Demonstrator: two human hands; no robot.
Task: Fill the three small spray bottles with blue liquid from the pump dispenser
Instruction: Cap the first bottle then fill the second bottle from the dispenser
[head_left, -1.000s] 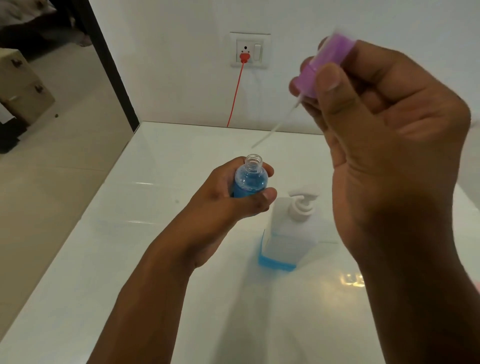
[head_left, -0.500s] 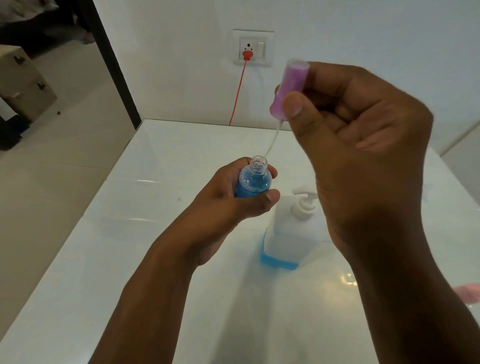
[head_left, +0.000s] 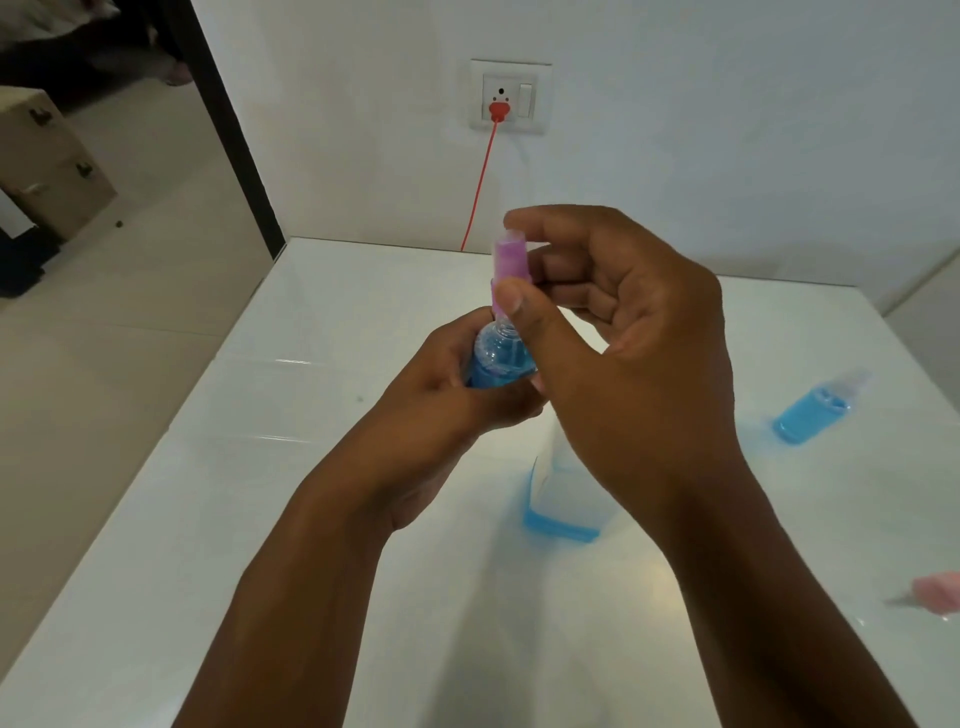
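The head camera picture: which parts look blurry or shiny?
Head view: the table shows soft glare streaks; the purple spray cap in the right hand is slightly motion-blurred; the lying blue bottle and pink object near the right edge look smeared.

On the table (head_left: 218, 519), the pump dispenser (head_left: 558, 499) stands left of a lying spray bottle (head_left: 810, 413).

Blue-filled bottle (head_left: 496, 364), purple spray cap (head_left: 508, 270), red cord (head_left: 480, 182), white table (head_left: 208, 519)

White glossy table (head_left: 260, 545). On it: pump dispenser (head_left: 558, 512), blue at base; filled bottle (head_left: 810, 413) lying right; pink cap (head_left: 937, 592) near right edge.
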